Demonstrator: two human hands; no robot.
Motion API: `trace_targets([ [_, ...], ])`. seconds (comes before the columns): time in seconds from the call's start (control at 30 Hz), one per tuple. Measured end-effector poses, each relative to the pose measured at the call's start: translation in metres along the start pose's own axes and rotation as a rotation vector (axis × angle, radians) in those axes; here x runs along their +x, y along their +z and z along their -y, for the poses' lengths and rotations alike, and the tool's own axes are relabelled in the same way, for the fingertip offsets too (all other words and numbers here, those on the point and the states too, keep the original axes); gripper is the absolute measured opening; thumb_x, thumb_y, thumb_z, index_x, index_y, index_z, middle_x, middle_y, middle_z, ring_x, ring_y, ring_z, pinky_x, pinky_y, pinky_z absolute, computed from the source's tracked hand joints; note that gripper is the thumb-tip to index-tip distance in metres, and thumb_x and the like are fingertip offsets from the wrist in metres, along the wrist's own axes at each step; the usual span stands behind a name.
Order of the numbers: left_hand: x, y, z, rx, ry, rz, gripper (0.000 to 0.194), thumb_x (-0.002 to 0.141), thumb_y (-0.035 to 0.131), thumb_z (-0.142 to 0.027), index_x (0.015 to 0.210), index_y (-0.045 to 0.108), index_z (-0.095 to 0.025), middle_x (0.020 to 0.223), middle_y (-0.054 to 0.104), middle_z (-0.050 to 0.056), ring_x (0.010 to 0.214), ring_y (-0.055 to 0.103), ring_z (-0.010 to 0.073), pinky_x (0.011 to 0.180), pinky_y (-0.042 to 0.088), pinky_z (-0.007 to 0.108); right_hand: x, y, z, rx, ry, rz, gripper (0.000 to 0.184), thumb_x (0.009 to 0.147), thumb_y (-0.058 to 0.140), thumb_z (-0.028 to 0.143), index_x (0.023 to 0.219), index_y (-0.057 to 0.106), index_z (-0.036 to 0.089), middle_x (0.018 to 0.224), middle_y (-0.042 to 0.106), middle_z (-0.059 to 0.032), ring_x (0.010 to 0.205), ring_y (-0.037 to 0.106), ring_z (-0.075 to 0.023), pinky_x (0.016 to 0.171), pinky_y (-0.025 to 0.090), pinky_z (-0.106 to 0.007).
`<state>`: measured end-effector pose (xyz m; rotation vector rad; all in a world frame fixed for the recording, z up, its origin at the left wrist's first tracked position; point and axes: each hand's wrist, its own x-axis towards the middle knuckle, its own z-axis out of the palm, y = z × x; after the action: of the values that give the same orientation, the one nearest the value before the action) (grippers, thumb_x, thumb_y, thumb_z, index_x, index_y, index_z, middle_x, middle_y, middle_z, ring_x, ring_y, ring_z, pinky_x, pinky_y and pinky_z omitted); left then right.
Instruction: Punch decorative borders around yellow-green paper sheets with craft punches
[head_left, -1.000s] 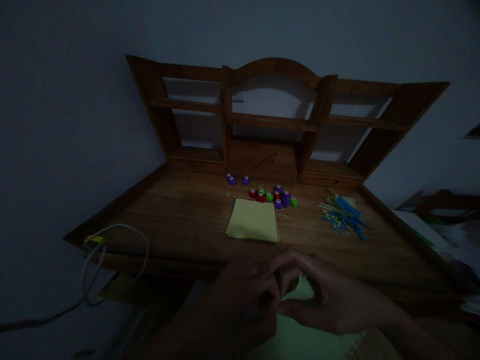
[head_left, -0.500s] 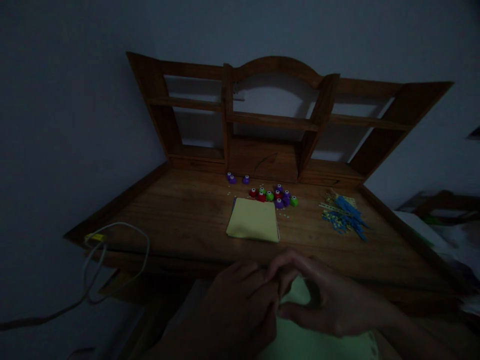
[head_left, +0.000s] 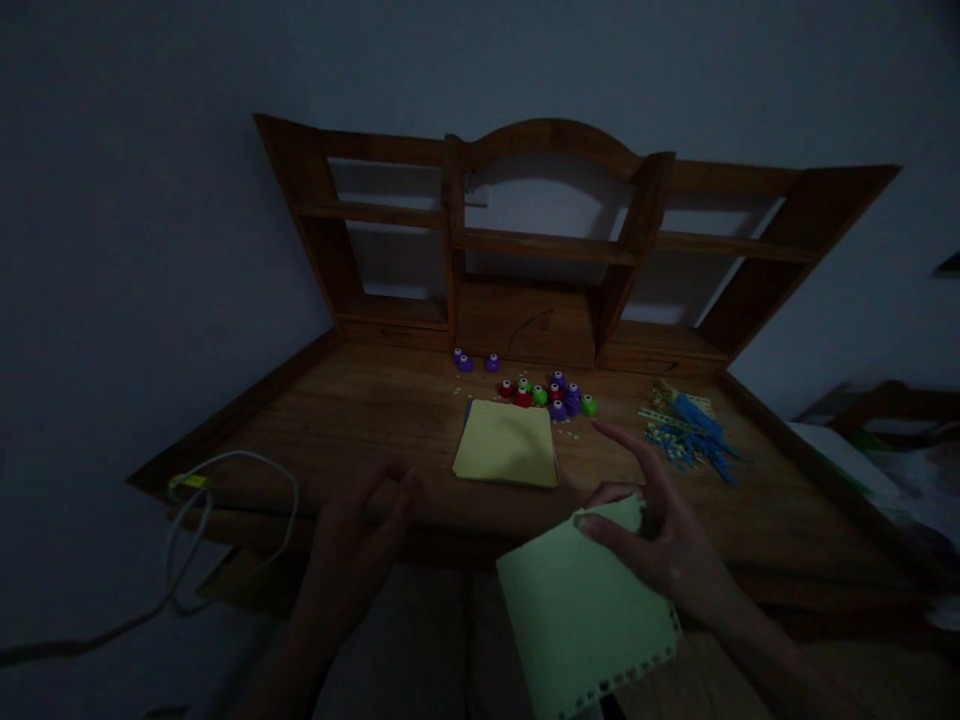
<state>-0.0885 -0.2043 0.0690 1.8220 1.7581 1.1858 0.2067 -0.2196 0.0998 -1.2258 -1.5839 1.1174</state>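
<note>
My right hand (head_left: 667, 545) pinches the top edge of a pale green sheet of paper (head_left: 589, 605) between thumb and fingers, its index finger stretched out. The sheet hangs tilted in front of the desk edge, with a row of small notches or holes along its lower edge and right corner. To the left, my left hand (head_left: 367, 535) is apart from the sheet, its thumb and index finger curled together; the dim light hides whether anything is between them. A stack of yellow paper (head_left: 506, 445) lies on the desk between and beyond my hands.
Several purple, red and green domed pieces with white tops (head_left: 555, 392) stand behind the stack, with tiny paper bits around. Blue and yellow scraps (head_left: 694, 430) lie at right. A white cable (head_left: 292, 490) loops over the left edge. A wooden shelf unit (head_left: 540, 240) rises behind.
My hands were together over the green sheet. Now my left hand has let go and moved left, while the right has raised the sheet into fuller view.
</note>
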Motion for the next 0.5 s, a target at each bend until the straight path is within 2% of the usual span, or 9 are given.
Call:
trace_targets([
  [0.1,0.009,0.007,-0.001,-0.14,-0.111,0.014,0.031,0.085,0.054,-0.049,0.087,0.063,-0.019,0.082,0.066,0.0,0.081,0.061,0.0199,0.072,0.045,0.027,-0.001,0.004,0.006,-0.004,-0.016,-0.053,0.086,0.076,0.073,0.035,0.143,0.019,0.03,0.081,0.067,-0.0007,0.072,0.067,-0.0187,0.061,0.052,-0.028],
  [0.23,0.022,0.027,-0.013,-0.394,-0.109,0.107,0.037,0.086,0.051,-0.052,0.074,0.06,-0.018,0.076,0.064,0.001,0.08,0.061,0.0185,0.076,0.046,0.027,-0.002,0.009,0.009,0.007,0.03,-0.173,0.078,0.074,0.074,0.037,0.139,0.032,0.027,0.081,0.069,-0.0019,0.069,0.066,-0.0188,0.057,0.051,-0.027],
  [0.3,0.023,0.041,-0.022,-0.543,-0.08,0.267,0.042,0.084,0.05,-0.057,0.079,0.063,-0.017,0.084,0.067,0.004,0.087,0.062,0.0192,0.081,0.047,0.029,-0.002,0.012,0.005,0.03,0.092,-0.246,0.067,0.074,0.073,0.04,0.133,0.044,0.025,0.081,0.07,-0.0023,0.064,0.065,-0.0182,0.051,0.049,-0.026],
  [0.37,0.019,0.054,-0.031,-0.682,-0.049,0.503,0.054,0.073,0.058,-0.066,0.091,0.065,-0.015,0.093,0.069,0.007,0.089,0.063,0.0223,0.079,0.049,0.031,-0.002,0.016,-0.001,0.042,0.141,-0.325,0.051,0.074,0.072,0.044,0.119,0.059,0.023,0.081,0.071,-0.0031,0.063,0.065,-0.0185,0.049,0.049,-0.025],
  [0.43,0.013,0.063,-0.044,-0.667,-0.192,0.667,0.06,0.057,0.073,-0.062,0.094,0.067,-0.014,0.086,0.071,0.007,0.08,0.065,0.0229,0.068,0.052,0.03,-0.003,0.02,-0.008,0.038,0.141,-0.388,0.035,0.074,0.072,0.045,0.1,0.07,0.021,0.085,0.072,-0.004,0.072,0.067,-0.0205,0.055,0.052,-0.026],
  [0.47,0.01,0.066,-0.051,-0.607,-0.291,0.722,0.056,0.056,0.077,-0.054,0.094,0.068,-0.014,0.084,0.071,0.006,0.076,0.066,0.0223,0.065,0.052,0.029,-0.004,0.022,-0.01,0.038,0.126,-0.399,0.03,0.074,0.072,0.044,0.094,0.072,0.022,0.088,0.073,-0.0042,0.077,0.068,-0.0216,0.06,0.053,-0.027],
  [0.5,0.008,0.067,-0.058,-0.539,-0.345,0.713,0.05,0.057,0.078,-0.05,0.091,0.07,-0.014,0.082,0.072,0.005,0.075,0.066,0.0217,0.063,0.052,0.028,-0.005,0.024,-0.011,0.044,0.104,-0.399,0.026,0.075,0.072,0.043,0.09,0.074,0.022,0.091,0.073,-0.004,0.083,0.068,-0.0224,0.066,0.054,-0.028],
])
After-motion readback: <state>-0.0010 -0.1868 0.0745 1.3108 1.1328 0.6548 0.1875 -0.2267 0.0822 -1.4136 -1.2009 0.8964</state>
